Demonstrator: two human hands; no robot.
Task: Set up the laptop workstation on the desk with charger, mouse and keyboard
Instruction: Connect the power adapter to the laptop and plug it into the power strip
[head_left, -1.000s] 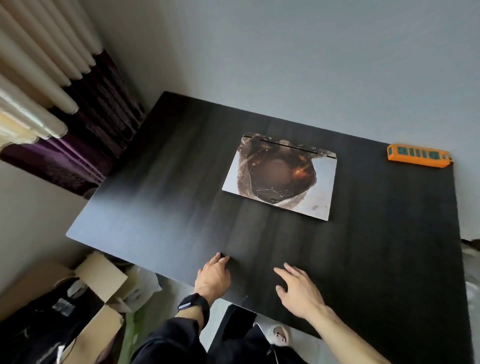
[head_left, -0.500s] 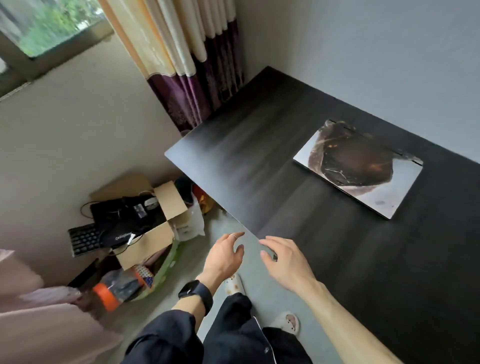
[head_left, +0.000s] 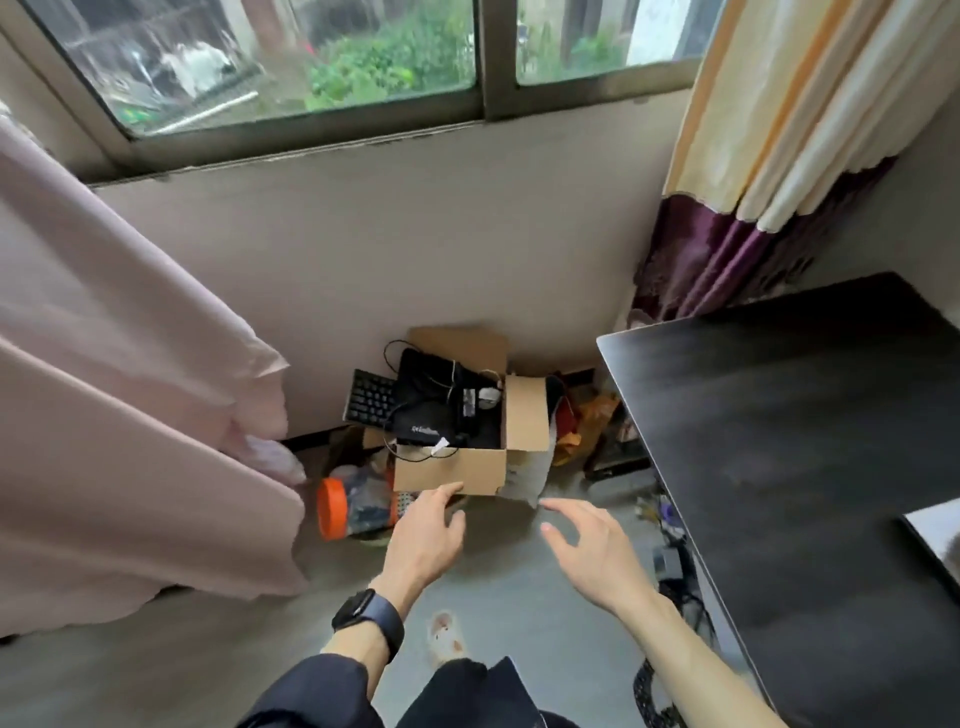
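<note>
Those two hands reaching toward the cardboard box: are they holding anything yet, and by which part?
Nothing is held. The left hand and right hand are both open and empty, short of the cardboard box on the floor.

Head view: worn on the person's head, angled down.
Faces: window wall (head_left: 415, 218), floor-level cardboard box (head_left: 452, 467).
Right edge: dark surface (head_left: 779, 415).

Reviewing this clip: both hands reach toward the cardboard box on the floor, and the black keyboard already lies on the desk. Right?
Not quite. In the head view the black keyboard sticks out of the cardboard box on the floor, not on the desk. Both hands, left and right, do reach toward the box.
</note>
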